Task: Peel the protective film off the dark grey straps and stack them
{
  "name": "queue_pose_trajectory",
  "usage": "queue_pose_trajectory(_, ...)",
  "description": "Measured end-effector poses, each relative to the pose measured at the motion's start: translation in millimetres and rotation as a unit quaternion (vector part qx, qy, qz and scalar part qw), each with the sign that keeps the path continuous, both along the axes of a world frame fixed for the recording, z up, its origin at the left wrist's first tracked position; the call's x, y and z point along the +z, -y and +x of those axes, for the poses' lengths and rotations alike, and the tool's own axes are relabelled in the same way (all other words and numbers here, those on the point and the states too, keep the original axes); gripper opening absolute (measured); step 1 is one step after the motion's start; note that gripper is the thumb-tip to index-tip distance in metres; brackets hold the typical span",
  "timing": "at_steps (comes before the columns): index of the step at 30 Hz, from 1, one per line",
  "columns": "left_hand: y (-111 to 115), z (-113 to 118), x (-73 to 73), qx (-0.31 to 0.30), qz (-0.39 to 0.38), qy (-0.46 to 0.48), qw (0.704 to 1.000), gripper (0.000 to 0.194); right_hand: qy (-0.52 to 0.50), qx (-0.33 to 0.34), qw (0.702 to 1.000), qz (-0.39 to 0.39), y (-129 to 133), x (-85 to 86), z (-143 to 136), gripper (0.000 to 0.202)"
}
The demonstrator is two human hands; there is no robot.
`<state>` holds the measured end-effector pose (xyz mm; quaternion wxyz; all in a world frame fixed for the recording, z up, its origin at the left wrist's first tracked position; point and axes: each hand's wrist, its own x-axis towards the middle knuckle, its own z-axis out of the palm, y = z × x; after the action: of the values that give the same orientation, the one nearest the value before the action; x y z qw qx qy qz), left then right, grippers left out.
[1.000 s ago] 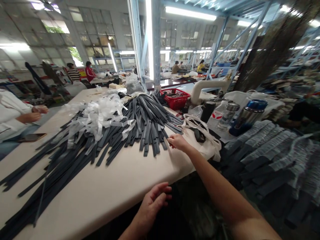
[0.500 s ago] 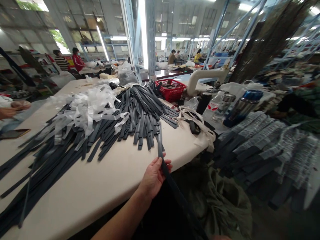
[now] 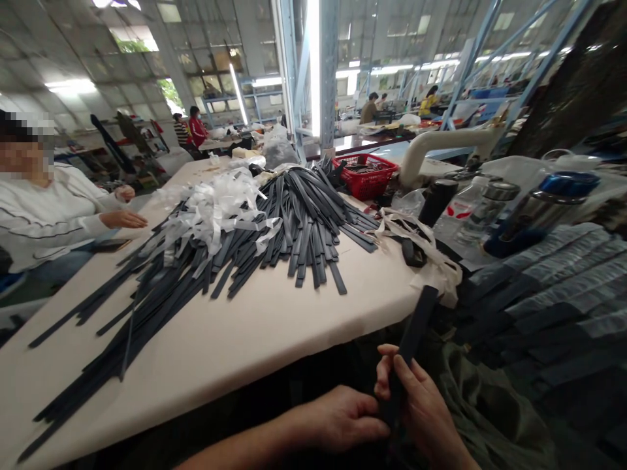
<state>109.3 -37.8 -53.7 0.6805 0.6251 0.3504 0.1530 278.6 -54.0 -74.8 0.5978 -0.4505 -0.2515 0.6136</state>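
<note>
One dark strap point(image 3: 415, 336) is held just off the near right part of the table point(image 3: 274, 326), its long axis slanting up and rightward, flat free end pointing at the bag point(image 3: 443, 271). The right hand point(image 3: 421, 405) pinches it between thumb and fingers. The left hand point(image 3: 343, 418) is half curled at its lower part; I cannot tell whether it grips. The pile point(image 3: 313, 241) fans nearward and leftward.
</note>
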Motion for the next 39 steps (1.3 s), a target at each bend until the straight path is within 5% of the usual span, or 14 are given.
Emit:
queue_pose_trajectory(3,-57,-37,32.3,0.117,0.285,-0.083,0.948,0.032,0.001,-0.032,0.999,0.007,4,-6.8,3,0.039)
queue_pose_trajectory(5,-110,-68,54.4,0.24,0.342,-0.113,0.901,0.033,0.024,-0.057,0.998,-0.014,12,-18.8,10,0.043)
queue_pose_trajectory(6,-137,-84,63.9,0.304,0.369,-0.131,0.869,0.031,0.036,-0.064,0.997,-0.03,18,-25.4,13,0.046)
queue_pose_trajectory(8,-188,-112,77.9,0.436,0.452,-0.225,0.745,0.037,0.058,-0.076,0.993,-0.064,30,-37.3,15,0.052)
queue_pose_trajectory(9,-209,-124,81.9,0.462,0.454,-0.269,0.713,0.046,0.066,-0.081,0.991,-0.08,35,-42.2,15,0.054)
queue_pose_trajectory(12,-253,-145,82.4,0.486,0.358,-0.342,0.72,0.058,0.083,-0.096,0.986,-0.111,49,-52.1,10,0.056)
queue_pose_trajectory(15,-267,-155,73.0,0.488,0.276,-0.329,0.759,0.034,0.106,-0.095,0.983,-0.118,54,-58.9,8,0.058)
queue_pose_trajectory(18,-259,-162,65.1,0.49,0.235,-0.262,0.798,0.018,0.117,-0.081,0.983,-0.119,52,-65.4,11,0.06)
queue_pose_trajectory(22,-224,-166,62.0,0.476,0.161,-0.109,0.858,0.025,0.126,-0.024,0.986,-0.102,41,-60.7,14,0.06)
queue_pose_trajectory(29,-138,-155,49.1,0.447,0.088,0.058,0.888,0.037,0.109,0.087,0.99,0.035,-15,6.4,-7,0.047)
queue_pose_trajectory(33,-101,-145,42.3,0.417,0.077,0.108,0.899,0.029,0.078,0.246,0.965,0.048,-63,43.9,-35,0.055)
queue_pose_trajectory(39,-65,-131,47.5,0.38,0.108,0.092,0.914,0.024,0.074,0.394,0.913,0.074,-116,69.9,-94,0.048)
